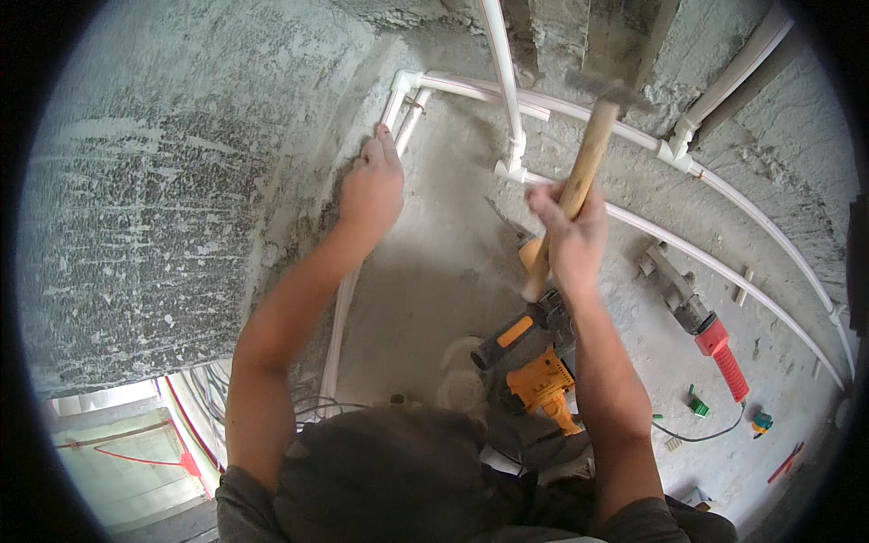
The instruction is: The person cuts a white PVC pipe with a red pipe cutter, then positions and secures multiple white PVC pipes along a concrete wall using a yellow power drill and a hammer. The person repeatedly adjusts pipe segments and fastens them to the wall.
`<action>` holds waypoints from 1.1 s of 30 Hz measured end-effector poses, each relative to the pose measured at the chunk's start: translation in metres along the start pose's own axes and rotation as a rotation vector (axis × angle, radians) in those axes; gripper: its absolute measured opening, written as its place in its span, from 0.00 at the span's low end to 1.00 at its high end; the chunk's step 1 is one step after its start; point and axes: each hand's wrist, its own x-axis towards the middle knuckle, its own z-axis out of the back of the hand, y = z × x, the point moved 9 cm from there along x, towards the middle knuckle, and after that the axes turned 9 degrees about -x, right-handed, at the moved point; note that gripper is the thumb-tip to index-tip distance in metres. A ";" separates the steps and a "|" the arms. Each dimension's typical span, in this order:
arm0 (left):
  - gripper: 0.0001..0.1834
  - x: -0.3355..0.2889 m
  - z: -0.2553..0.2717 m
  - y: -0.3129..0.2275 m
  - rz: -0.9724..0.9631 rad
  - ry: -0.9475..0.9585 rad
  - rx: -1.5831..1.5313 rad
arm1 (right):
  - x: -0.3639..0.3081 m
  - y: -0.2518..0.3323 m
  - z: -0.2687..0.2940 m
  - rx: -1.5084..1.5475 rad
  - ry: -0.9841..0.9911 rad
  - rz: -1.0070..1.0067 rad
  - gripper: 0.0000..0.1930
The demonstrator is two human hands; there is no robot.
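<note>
My right hand (575, 231) grips the wooden handle of a hammer (587, 167). The hammer is raised at a tilt, and its head is smeared by motion near the far wall. At the foot of the left wall, my left hand (369, 190) is closed, its fingertips against a white pipe (392, 110) just below an elbow fitting (406, 81). Whatever small thing those fingers pinch is hidden. A second, short length of white pipe (414, 122) runs beside the first, with a thin clip or wire around it.
More white pipes (724, 262) cross the floor and rise along the far wall. A yellow-orange power tool (543, 385) lies below my right hand. A red-handled tool (720, 353) with a cord lies to the right, near a small green piece (697, 403). Loose cables (213, 398) gather at lower left.
</note>
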 end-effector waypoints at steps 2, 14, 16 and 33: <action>0.36 0.002 0.004 -0.001 -0.023 -0.039 0.025 | 0.027 0.033 -0.004 -0.004 -0.042 0.159 0.12; 0.38 0.003 -0.008 0.006 0.010 0.039 0.110 | 0.112 0.125 -0.071 -0.101 -0.084 0.469 0.05; 0.39 -0.003 -0.017 0.014 0.028 0.030 0.118 | 0.099 0.140 -0.065 -0.143 -0.109 0.509 0.07; 0.38 -0.002 0.020 0.013 0.014 -0.072 0.032 | 0.091 0.119 -0.080 -0.129 0.047 0.555 0.05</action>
